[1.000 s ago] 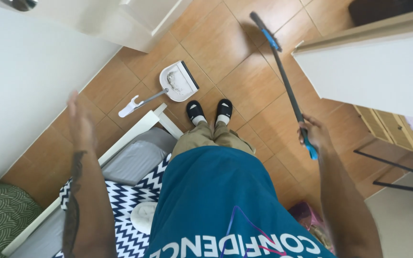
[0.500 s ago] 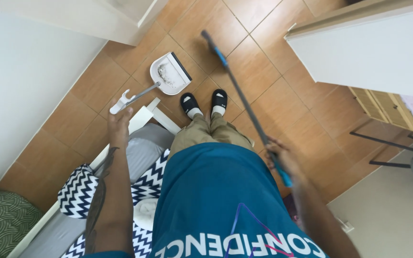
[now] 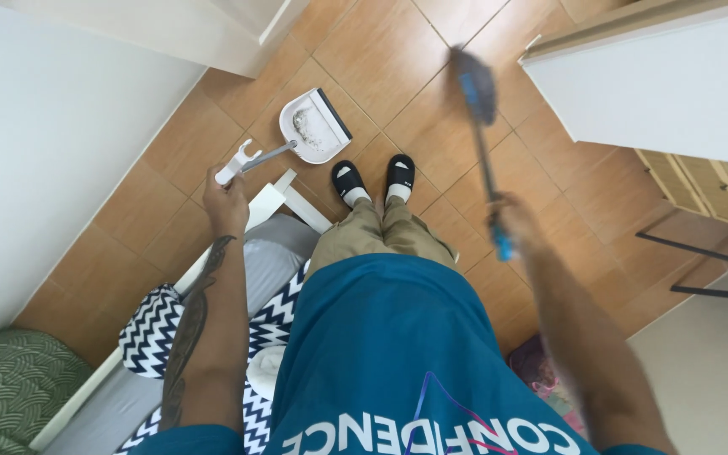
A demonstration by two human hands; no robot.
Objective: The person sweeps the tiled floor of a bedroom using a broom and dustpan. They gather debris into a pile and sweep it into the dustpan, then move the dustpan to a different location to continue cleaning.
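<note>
My right fingers (image 3: 511, 221) are wrapped around the broom (image 3: 480, 135), its head up at twelve o'clock, blurred. My left hand (image 3: 227, 202) sits just short of the dustpan handle (image 3: 250, 160), fingers curled and apparently empty. The white dustpan (image 3: 318, 126) rests on the tiled floor (image 3: 381, 50) at eleven o'clock from my shoes (image 3: 374, 179). I'd grip the handle low and keep the pan flat.

Open tile floor (image 3: 381, 50) ahead; bed frame (image 3: 284, 198) left, white cabinet (image 3: 659, 93) right.

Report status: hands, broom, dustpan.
Left hand at the dustpan handle tip, grip unclear. Right hand holds blurred broom off the floor. Dustpan holds debris.
</note>
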